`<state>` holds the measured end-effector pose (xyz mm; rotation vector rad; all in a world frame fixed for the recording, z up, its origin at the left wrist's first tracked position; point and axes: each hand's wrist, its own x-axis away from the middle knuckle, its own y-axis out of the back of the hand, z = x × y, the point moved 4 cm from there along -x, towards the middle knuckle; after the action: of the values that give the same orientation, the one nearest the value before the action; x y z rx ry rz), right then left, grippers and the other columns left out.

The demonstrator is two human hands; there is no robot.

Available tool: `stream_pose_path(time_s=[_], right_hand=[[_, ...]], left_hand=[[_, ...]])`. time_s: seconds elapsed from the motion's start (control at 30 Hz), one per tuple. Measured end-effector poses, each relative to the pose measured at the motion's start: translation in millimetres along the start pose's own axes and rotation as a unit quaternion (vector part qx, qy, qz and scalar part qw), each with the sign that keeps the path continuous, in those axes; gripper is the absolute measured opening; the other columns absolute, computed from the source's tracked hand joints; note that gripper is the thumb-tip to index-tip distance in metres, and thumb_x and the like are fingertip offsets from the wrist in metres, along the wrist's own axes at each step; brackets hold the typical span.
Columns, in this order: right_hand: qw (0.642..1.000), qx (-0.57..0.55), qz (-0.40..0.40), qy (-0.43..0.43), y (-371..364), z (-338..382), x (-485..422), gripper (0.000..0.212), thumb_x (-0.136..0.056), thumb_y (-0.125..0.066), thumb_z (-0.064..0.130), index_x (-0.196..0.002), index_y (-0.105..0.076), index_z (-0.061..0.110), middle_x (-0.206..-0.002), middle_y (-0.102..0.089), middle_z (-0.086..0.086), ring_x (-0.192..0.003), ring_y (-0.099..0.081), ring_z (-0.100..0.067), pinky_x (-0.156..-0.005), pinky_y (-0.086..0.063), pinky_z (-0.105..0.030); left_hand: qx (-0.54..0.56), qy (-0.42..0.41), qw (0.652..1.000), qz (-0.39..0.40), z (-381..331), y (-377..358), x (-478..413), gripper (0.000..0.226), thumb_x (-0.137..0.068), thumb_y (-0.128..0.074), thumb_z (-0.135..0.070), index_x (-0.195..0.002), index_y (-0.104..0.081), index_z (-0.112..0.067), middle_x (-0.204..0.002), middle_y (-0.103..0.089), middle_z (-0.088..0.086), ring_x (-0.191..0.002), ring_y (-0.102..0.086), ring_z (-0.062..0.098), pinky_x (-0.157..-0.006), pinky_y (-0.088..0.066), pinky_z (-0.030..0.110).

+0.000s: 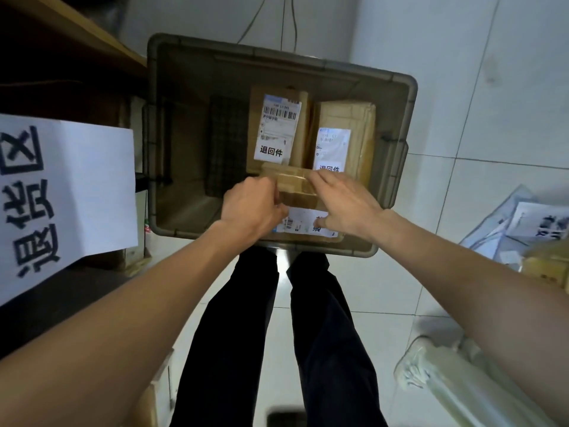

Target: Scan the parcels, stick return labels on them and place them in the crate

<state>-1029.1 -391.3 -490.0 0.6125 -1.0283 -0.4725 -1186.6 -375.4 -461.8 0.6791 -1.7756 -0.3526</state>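
The person holds a small cardboard parcel (295,188) between both hands, low inside the near end of the crate (277,52). The left hand (252,208) has its fingers curled round the parcel's left end. The right hand (348,208) clamps the right end, fingers lying over the top edge and thumb pressed on the face turned toward the person. Both hands are thus closed on the parcel, one at each end. That probably keeps it level and leaves its white label (303,226) partly showing between the two grips. Whether the parcel already rests on the crate floor cannot be told.

Just beyond the grip, a left box (304,131) and a right box (360,124) lie side by side, labels up. Each carries a return sticker (271,151) with bold black characters at the label's near end. The held parcel sits right in front of them and overlaps the near edge of the right box's sticker from this angle.

To the left of the grip the crate floor is bare apart from a dark gridded patch (228,146). The near-right spot seems chosen to pack the parcel tight against the other two and keep that room free.

Outside the crate, a white paper sign (67,192) hangs left of the left forearm, and pale plastic bags (508,229) lie right of the right arm.
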Motion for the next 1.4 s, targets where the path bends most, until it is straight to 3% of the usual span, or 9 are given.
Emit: stream_pose_path(time_s=[0.27, 0.47, 0.57, 0.83, 1.07, 1.13, 1.23, 1.33, 1.4], right_hand=[[0.999, 0.034, 0.014, -0.03, 91.9, 43.5, 56.9, 0.068, -0.086, -0.059, 0.054, -0.137, -0.042, 0.013, -0.128, -0.055, -0.008, -0.115, -0.052, -0.025, -0.089, -0.045, -0.036], [0.996, 0.048, -0.058, -0.047, 219.4, 107.1, 126.7, 0.067, -0.086, -0.057, 0.058, -0.136, -0.047, 0.015, -0.128, -0.058, -0.007, -0.115, -0.055, -0.027, -0.092, -0.046, -0.038], [0.991, 0.078, -0.097, -0.051, 283.2, 139.4, 157.0, 0.064, -0.086, -0.055, 0.06, -0.13, -0.049, 0.013, -0.124, -0.059, -0.01, -0.113, -0.055, -0.031, -0.083, -0.045, -0.037], [0.963, 0.177, -0.191, 0.067, 413.1, 256.1, 192.4, 0.074, -0.088, -0.046, 0.064, -0.141, -0.042, 0.012, -0.137, -0.054, -0.01, -0.125, -0.051, -0.03, -0.097, -0.044, -0.041], [0.93, 0.215, -0.168, 0.245, 427.4, 417.3, 208.5, 0.064, -0.09, -0.05, 0.06, -0.134, -0.045, 0.014, -0.131, -0.056, -0.008, -0.119, -0.052, -0.029, -0.085, -0.045, -0.039], [0.911, 0.234, -0.156, 0.301, 409.6, 471.5, 216.6, 0.066, -0.09, -0.051, 0.058, -0.138, -0.043, 0.013, -0.136, -0.053, -0.009, -0.124, -0.049, -0.029, -0.094, -0.044, -0.04], [0.868, 0.278, -0.145, 0.386, 368.4, 554.6, 238.1, 0.069, -0.091, -0.05, 0.058, -0.141, -0.04, 0.013, -0.136, -0.053, -0.009, -0.125, -0.049, -0.029, -0.096, -0.042, -0.039], [0.818, 0.298, -0.115, 0.478, 313.0, 635.3, 271.2, 0.053, -0.089, -0.05, 0.058, -0.121, -0.049, 0.016, -0.119, -0.06, -0.006, -0.112, -0.055, -0.029, -0.077, -0.043, -0.037], [0.785, 0.315, -0.087, 0.527, 270.9, 683.2, 297.8, 0.053, -0.09, -0.05, 0.058, -0.12, -0.048, 0.014, -0.121, -0.059, -0.007, -0.113, -0.054, -0.029, -0.08, -0.043, -0.038]], left_hand=[[-0.034, -0.009, 0.999, -0.029, -18.6, 67.8, 59.2, 0.02, -0.086, -0.066, -0.034, -0.094, -0.057, -0.018, -0.088, -0.063, 0.0, -0.077, -0.061, 0.02, -0.067, -0.05, 0.034], [-0.039, -0.037, 0.992, -0.116, -63.6, 175.1, 142.4, 0.03, -0.085, -0.069, -0.039, -0.106, -0.061, -0.018, -0.099, -0.066, 0.003, -0.087, -0.064, 0.024, -0.07, -0.049, 0.034], [-0.051, -0.04, 0.985, -0.158, -83.2, 233.5, 190.3, 0.034, -0.084, -0.068, -0.043, -0.105, -0.063, -0.017, -0.103, -0.067, 0.007, -0.09, -0.063, 0.028, -0.068, -0.041, 0.033], [-0.006, 0.039, 0.953, -0.301, -61.9, 361.2, 334.3, 0.033, -0.083, -0.065, -0.04, -0.107, -0.064, -0.017, -0.107, -0.065, 0.011, -0.098, -0.063, 0.034, -0.075, -0.049, 0.037], [0.133, 0.21, 0.866, -0.434, 44.3, 359.8, 498.1, 0.031, -0.081, -0.064, -0.036, -0.107, -0.063, -0.019, -0.11, -0.065, 0.006, -0.098, -0.061, 0.031, -0.072, -0.042, 0.032], [0.179, 0.261, 0.831, -0.458, 78.0, 334.9, 547.8, 0.03, -0.08, -0.066, -0.038, -0.104, -0.063, -0.02, -0.109, -0.066, 0.005, -0.1, -0.062, 0.03, -0.076, -0.047, 0.033], [0.241, 0.338, 0.767, -0.489, 121.3, 282.9, 621.5, 0.025, -0.08, -0.066, -0.036, -0.098, -0.064, -0.019, -0.105, -0.065, 0.005, -0.101, -0.061, 0.031, -0.077, -0.047, 0.033], [0.292, 0.411, 0.695, -0.513, 151.4, 217.4, 694.2, 0.025, -0.079, -0.064, -0.036, -0.098, -0.064, -0.019, -0.104, -0.068, 0.002, -0.097, -0.063, 0.029, -0.077, -0.048, 0.033], [0.325, 0.456, 0.647, -0.518, 165.1, 168.9, 738.4, 0.029, -0.079, -0.063, -0.038, -0.103, -0.064, -0.022, -0.108, -0.068, 0.001, -0.098, -0.064, 0.026, -0.084, -0.051, 0.035]])
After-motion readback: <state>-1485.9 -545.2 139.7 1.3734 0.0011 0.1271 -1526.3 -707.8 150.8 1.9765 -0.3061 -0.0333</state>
